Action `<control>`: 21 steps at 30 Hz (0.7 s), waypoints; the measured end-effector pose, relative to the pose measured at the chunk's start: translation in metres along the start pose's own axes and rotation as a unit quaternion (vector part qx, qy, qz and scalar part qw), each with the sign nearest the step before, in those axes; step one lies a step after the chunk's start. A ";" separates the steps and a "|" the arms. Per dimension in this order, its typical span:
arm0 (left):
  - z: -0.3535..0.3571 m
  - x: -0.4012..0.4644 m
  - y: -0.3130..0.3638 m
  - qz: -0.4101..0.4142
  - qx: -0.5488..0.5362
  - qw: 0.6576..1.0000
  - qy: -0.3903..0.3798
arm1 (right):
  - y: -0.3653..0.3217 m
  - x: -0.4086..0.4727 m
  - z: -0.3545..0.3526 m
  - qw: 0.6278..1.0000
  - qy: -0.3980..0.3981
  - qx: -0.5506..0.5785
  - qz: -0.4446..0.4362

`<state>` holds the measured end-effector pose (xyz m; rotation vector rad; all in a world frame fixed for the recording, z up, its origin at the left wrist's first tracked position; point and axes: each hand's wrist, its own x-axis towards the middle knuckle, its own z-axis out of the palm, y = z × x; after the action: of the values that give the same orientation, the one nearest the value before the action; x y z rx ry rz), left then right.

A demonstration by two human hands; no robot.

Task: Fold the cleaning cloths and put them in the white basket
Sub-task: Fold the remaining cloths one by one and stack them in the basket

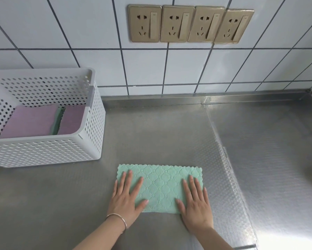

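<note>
Steel counter (169, 134) is lying below as I'm pressing left hand (126, 197) and right hand (196, 202) flat, fingers straight, grip holding nothing, on the green cloth (160, 186).

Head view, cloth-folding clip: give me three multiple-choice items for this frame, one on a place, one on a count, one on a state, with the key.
1. Where does the white basket stand relative to the green cloth?
A. To its far left, by the wall
B. To its right
C. On top of it

2. How many wall sockets are in the row?
A. Two
B. Four
C. Six

3. How do the hands meet the green cloth?
A. Both lift it off the counter
B. Both lie flat on it
C. Neither touches it

Key: 1 A, the basket sits at the left against the tiled wall. 2 B, four gold plates side by side. 3 B, the left hand and right hand rest with straight fingers on the cloth's ends.
</note>
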<state>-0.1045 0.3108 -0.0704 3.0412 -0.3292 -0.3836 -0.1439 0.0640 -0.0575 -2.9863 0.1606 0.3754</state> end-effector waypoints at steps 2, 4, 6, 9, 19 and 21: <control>-0.002 0.000 0.003 -0.003 -0.002 1.000 0.005 | -0.001 0.001 -0.002 1.000 0.013 0.017 -0.009; -0.006 0.004 0.013 0.003 -0.010 1.000 0.019 | -0.003 0.002 -0.009 0.995 0.052 0.088 0.014; -0.011 0.011 0.029 0.031 -0.012 0.999 0.019 | -0.004 0.005 -0.021 0.969 0.116 0.201 0.088; -0.014 0.024 0.052 0.077 -0.004 0.997 0.013 | -0.002 0.008 -0.044 0.897 0.125 0.359 0.227; -0.009 0.043 0.068 0.105 -0.004 0.994 -0.023 | 0.007 0.017 -0.060 0.867 -0.086 0.385 0.303; -0.010 0.041 0.068 0.105 -0.011 0.994 -0.032 | 0.008 0.017 -0.062 0.874 -0.116 0.363 0.302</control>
<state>-0.0768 0.2359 -0.0648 2.9377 -0.6378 -0.4663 -0.1140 0.0465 -0.0032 -2.0664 0.9768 0.5704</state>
